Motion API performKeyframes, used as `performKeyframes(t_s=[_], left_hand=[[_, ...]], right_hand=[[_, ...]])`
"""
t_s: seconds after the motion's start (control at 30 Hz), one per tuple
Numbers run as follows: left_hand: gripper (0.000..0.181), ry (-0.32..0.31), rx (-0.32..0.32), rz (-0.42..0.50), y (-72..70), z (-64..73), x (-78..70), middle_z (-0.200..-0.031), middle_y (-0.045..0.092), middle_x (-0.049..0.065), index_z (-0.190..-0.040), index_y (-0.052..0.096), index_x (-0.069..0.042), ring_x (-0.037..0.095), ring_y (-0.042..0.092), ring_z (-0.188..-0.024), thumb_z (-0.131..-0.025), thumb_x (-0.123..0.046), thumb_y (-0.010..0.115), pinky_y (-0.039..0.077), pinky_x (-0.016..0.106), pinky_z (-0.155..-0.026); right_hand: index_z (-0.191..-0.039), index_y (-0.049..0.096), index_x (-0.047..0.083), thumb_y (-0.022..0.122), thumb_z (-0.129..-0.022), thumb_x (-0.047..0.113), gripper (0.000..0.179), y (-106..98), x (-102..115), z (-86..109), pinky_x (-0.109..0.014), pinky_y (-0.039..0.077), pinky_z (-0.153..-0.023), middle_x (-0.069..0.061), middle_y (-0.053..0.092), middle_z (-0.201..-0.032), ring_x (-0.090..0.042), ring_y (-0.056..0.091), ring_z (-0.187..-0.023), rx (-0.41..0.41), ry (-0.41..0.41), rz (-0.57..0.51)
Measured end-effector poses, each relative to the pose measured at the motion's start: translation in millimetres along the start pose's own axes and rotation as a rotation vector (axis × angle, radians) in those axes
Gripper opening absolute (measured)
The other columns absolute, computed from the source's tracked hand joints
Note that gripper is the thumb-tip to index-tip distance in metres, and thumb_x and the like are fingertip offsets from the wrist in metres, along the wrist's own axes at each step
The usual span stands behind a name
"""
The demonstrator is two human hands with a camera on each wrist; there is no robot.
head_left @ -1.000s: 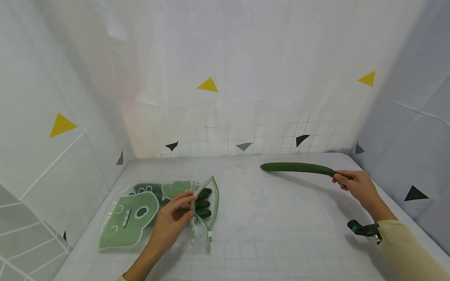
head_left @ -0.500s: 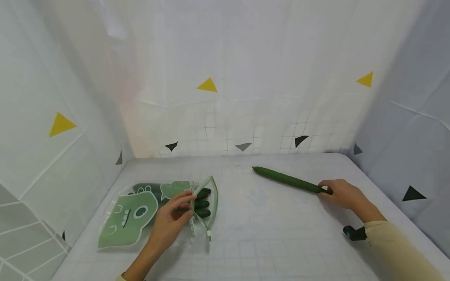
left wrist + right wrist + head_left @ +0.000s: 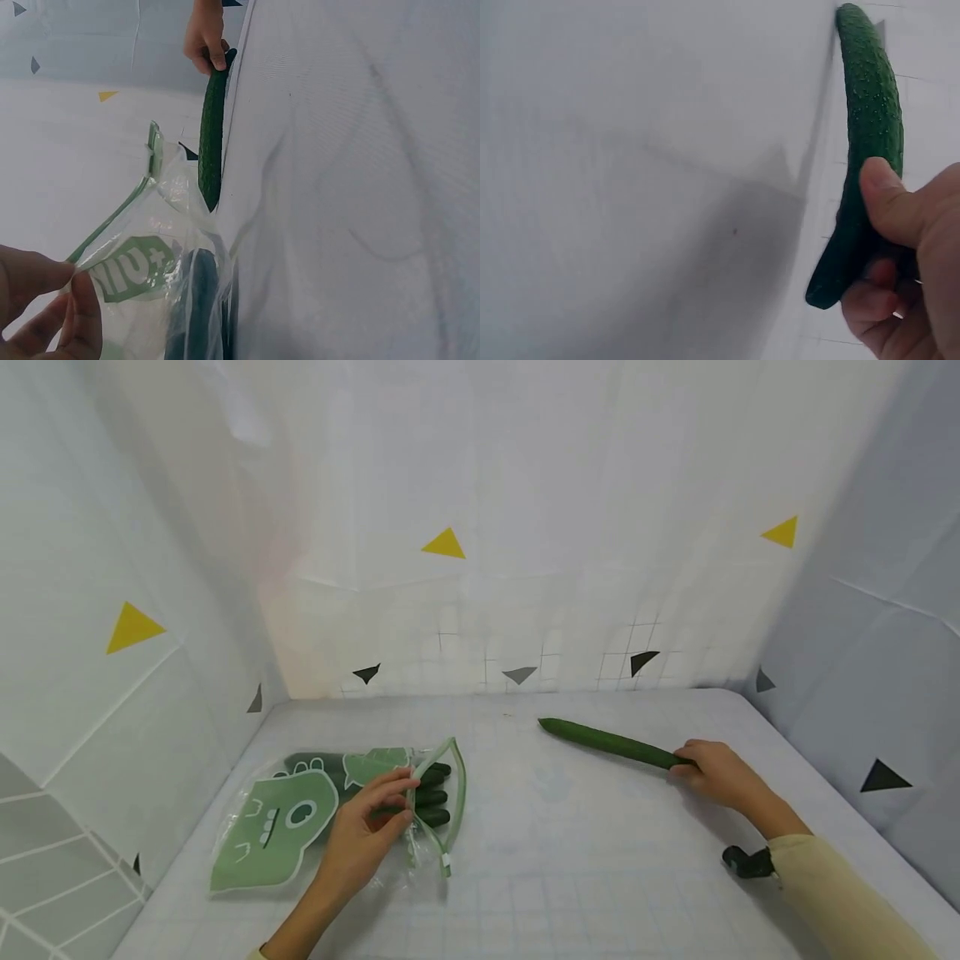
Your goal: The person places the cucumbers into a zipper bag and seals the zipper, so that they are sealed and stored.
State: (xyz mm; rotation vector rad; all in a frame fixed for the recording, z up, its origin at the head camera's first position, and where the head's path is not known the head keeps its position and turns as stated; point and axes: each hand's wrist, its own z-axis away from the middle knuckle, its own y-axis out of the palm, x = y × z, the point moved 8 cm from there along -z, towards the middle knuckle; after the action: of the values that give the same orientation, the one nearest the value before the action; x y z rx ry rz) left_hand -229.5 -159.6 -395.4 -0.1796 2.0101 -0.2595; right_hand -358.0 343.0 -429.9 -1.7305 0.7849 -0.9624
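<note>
My right hand (image 3: 720, 777) grips a long green cucumber (image 3: 600, 741) near one end, and its tip points left toward the bag. The right wrist view shows the thumb pressed along the bumpy skin of the cucumber (image 3: 874, 112). On the left lies a clear zip bag (image 3: 273, 835) printed with a green cartoon monster. My left hand (image 3: 367, 827) pinches the rim at the bag's mouth between thumb and fingers and keeps it spread. Several cucumbers (image 3: 433, 797) lie inside, their ends showing at the opening. In the left wrist view a white-green slider strip (image 3: 112, 221) edges the mouth.
The table (image 3: 547, 877) has a white gridded cover. White sheets (image 3: 540, 485) with yellow and black triangles enclose it at the back and both sides. A dark device (image 3: 750, 862) sits at the right wrist, by the sleeve.
The right hand has come lower and a little left with the cucumber, which now slants down toward the hand; its fingers have shifted along the end. The left hand and bag stay put.
</note>
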Motion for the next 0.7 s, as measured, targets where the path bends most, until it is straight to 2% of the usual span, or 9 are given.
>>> performKeyframes(t_s=[0.13,0.23,0.37,0.57,0.7], left_hand=[[0.039,-0.007,-0.002,0.000,0.1,0.2,1.0,-0.146,0.058,0.009,-0.128,0.073,-0.006,0.026,0.067,-0.102,-0.091,0.007,0.075,0.059,0.032,-0.082],[0.040,-0.010,-0.006,0.002,-0.1,-0.1,1.5,-0.146,0.058,0.009,-0.128,0.073,-0.007,0.026,0.067,-0.102,-0.091,0.007,0.075,0.059,0.032,-0.082],[0.039,-0.004,-0.007,-0.004,-0.7,-0.1,1.2,-0.145,0.058,0.009,-0.129,0.073,-0.007,0.026,0.067,-0.101,-0.092,0.006,0.075,0.059,0.031,-0.081],[0.040,-0.002,-0.004,-0.008,-1.2,-0.5,0.4,-0.146,0.057,0.009,-0.129,0.073,-0.013,0.026,0.067,-0.102,-0.093,0.005,0.075,0.059,0.032,-0.081],[0.039,-0.001,0.002,0.006,-0.2,-0.2,0.0,-0.147,0.056,0.011,-0.130,0.072,-0.008,0.027,0.067,-0.102,-0.093,0.005,0.075,0.059,0.032,-0.081]], right_hand=[[-0.108,0.073,-0.012,0.078,-0.092,0.005,0.024,-9.9,1.5,6.4,-0.040,0.051,-0.065,-0.001,0.065,-0.088,-0.016,0.058,-0.074,-0.115,-0.007,-0.007],[-0.110,0.073,-0.011,0.078,-0.092,0.004,0.024,-16.4,5.6,9.5,-0.038,0.050,-0.063,-0.002,0.067,-0.090,-0.015,0.056,-0.074,-0.167,-0.024,-0.016],[-0.111,0.074,-0.009,0.078,-0.093,0.006,0.024,-24.3,17.9,11.6,-0.032,0.046,-0.059,-0.001,0.067,-0.091,-0.011,0.052,-0.071,-0.216,-0.059,-0.036],[-0.111,0.075,-0.007,0.079,-0.091,0.003,0.022,-32.1,45.0,13.9,-0.027,0.042,-0.053,0.001,0.065,-0.090,-0.006,0.047,-0.066,-0.283,-0.108,-0.109],[-0.111,0.076,-0.005,0.079,-0.091,0.002,0.021,-31.9,62.6,13.7,-0.025,0.040,-0.052,0.003,0.064,-0.091,-0.003,0.045,-0.064,-0.291,-0.140,-0.148]])
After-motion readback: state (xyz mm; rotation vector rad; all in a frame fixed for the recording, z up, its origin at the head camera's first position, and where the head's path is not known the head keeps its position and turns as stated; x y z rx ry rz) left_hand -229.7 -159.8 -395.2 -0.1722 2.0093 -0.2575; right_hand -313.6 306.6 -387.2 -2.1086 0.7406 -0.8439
